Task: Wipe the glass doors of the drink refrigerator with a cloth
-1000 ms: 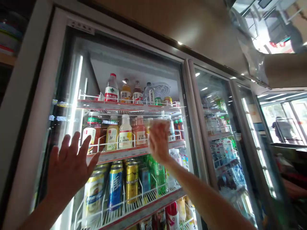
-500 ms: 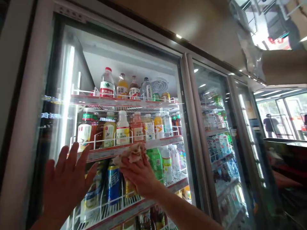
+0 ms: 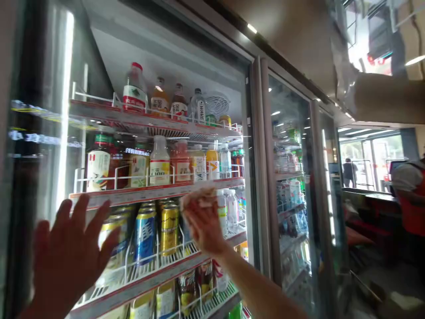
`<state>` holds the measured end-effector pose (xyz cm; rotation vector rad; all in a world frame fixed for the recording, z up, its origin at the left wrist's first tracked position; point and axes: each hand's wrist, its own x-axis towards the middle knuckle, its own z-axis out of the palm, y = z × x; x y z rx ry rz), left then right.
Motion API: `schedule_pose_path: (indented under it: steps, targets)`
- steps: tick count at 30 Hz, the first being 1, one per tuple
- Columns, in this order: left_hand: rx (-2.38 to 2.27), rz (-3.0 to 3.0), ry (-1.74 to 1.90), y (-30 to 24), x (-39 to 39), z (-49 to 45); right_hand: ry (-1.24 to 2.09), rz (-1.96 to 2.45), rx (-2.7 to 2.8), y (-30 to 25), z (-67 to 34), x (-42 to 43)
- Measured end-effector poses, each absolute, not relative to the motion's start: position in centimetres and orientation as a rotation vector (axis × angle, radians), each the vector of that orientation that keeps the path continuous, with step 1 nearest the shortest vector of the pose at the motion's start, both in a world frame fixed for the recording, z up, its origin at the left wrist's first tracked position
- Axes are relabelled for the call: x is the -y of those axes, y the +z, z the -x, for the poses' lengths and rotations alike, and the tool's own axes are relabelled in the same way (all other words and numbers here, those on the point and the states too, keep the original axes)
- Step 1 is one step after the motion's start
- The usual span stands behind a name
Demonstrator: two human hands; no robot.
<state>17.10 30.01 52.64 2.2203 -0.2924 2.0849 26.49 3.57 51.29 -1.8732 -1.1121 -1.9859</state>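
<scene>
My right hand (image 3: 204, 226) is closed on a crumpled, pale pinkish cloth (image 3: 201, 197) against the glass door of a drinks fridge, in front of the middle shelves; both are blurred. Spread-fingered and holding nothing, my left hand (image 3: 71, 250) is raised at the lower left, at or close to the glass; I cannot tell whether it touches. Behind the glass, a blue can (image 3: 145, 235) and a gold can (image 3: 169, 228) stand on a wire shelf between the hands. Bottles such as a white-capped one (image 3: 160, 161) line the shelf above.
A grey door frame (image 3: 262, 168) separates this door from a second glass door (image 3: 288, 177) on the right. Beyond stands a dark counter (image 3: 368, 208). A person in a red vest (image 3: 411, 195) is at the right edge, another person (image 3: 348, 172) farther back.
The view has shifted closer and to the right. My right hand with the cloth has moved right across the glass, uncovering the gold can. My left hand stays spread.
</scene>
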Motion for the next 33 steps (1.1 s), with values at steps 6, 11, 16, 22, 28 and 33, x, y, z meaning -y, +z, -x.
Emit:
schedule_pose_path:
  steps: [6, 11, 16, 22, 28, 33]
  targets:
    - [0.179, -2.317, 2.184, 48.0, -29.1, -15.9, -1.927, 1.757, 0.557, 50.9, -27.3, -3.5]
    - [0.195, -2.392, 2.296, 48.5, -30.0, -16.0, -1.86, 1.972, 1.233, 48.1, -25.7, -4.7]
    - [0.191, -2.4, 2.326, 48.2, -29.9, -16.4, -2.009, 1.732, 0.481, 48.2, -27.5, -1.5]
    - [0.187, -2.404, 2.282, 48.3, -29.9, -16.0, -1.84, 2.007, 1.209, 43.8, -25.2, -4.6]
    - [0.19, -2.425, 2.315, 48.1, -30.1, -16.1, -1.833, 1.797, 0.326, 42.1, -27.3, 0.9]
    - [0.179, -2.45, 2.296, 48.1, -30.3, -16.0, -1.667, 2.07, 1.17, 41.0, -25.6, -0.2]
